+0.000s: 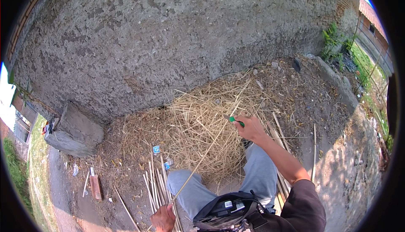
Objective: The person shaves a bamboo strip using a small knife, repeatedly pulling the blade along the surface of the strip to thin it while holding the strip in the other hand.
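Observation:
A long, thin bamboo strip [198,164] slants across my lap, from low on the left up over a heap of shavings. Near its lower end my left hand [163,218] is closed around it. My right hand [249,129] grips a green-handled knife [232,119], its short blade close to the strip's upper part. Whether the blade touches the strip I cannot tell. Pale, curled bamboo shavings [194,120] lie piled between and beyond my knees.
Bundled bamboo sticks [157,185] lie beside my left leg, and more sticks [276,133] lie to the right. A rough grey wall [190,33] rises ahead. At left are a concrete block [78,133] and a reddish-brown flat piece [96,187]. A blue packet [156,149] lies by the shavings.

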The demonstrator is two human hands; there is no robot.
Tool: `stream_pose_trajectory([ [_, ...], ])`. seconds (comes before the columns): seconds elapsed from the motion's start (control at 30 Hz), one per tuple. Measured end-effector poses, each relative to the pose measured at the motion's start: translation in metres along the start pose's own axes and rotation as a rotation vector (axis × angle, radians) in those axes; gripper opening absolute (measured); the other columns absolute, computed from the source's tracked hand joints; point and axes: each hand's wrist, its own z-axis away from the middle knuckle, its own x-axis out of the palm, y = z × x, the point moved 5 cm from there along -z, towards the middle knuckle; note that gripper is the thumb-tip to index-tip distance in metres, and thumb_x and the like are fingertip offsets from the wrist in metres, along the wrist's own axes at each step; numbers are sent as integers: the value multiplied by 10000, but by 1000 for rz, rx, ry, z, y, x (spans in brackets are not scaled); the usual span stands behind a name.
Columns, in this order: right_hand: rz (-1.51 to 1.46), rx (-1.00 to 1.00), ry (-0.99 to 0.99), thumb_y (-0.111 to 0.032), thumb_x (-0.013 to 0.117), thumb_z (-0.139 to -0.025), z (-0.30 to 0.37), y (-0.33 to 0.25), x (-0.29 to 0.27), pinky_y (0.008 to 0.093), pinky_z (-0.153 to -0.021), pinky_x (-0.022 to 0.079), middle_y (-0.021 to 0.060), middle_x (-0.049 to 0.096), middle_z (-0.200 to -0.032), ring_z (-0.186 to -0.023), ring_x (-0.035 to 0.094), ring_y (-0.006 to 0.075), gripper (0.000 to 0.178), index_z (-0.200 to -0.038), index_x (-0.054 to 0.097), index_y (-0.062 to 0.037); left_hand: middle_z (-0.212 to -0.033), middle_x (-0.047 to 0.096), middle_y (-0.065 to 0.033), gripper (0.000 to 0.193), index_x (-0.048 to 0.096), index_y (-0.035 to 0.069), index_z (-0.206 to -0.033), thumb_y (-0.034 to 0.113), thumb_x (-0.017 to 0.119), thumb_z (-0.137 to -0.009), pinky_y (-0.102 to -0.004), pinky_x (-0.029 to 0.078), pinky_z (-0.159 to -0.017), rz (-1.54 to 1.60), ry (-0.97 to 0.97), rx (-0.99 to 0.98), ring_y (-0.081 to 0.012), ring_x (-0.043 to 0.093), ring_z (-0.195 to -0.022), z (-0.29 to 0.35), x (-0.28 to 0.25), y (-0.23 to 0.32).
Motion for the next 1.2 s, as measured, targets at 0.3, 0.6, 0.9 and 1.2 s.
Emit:
stream_pose_trajectory([
  [0.3, 32, 15, -43, -336, 644, -894, -7, -6, -1, 446, -626, 540, 131, 664, -645, -644, 665, 359, 282, -1058, 715, -118, -768, 597, -80, 243, 647, 170, -1102, 109, 595, -872, -417, 426, -407, -107, 73, 211, -274, 559, -498, 5, -2, -7],
  [0.6, 15, 563, 19, -331, 624, -914, -21, 75, -16, 469, -731, 534, 198, 687, -788, -755, 680, 380, 292, -1025, 695, -69, -525, 528, -101, 206, 564, 111, -715, 177, 621, -901, -433, 355, -338, -222, 400, -34, -295, 475, -359, 9, -31, -24],
  [0.9, -375, 392, 165, -268, 652, -926, -19, 32, -12, 352, -520, 385, 85, 601, -623, -533, 529, 171, 256, -1005, 675, -25, -563, 551, -101, 44, 647, 107, -871, 144, 633, -892, -406, 423, -370, -276, 261, 26, -286, 534, -420, 3, -17, -11],
  [1.2, -478, 223, 122, -280, 636, -953, -28, -8, 0, 348, -505, 359, 78, 573, -612, -523, 492, 148, 258, -1025, 673, -36, -633, 626, -122, 76, 671, 95, -876, 165, 643, -888, -408, 454, -389, -248, 341, 118, -297, 578, -450, 9, -2, -19],
])
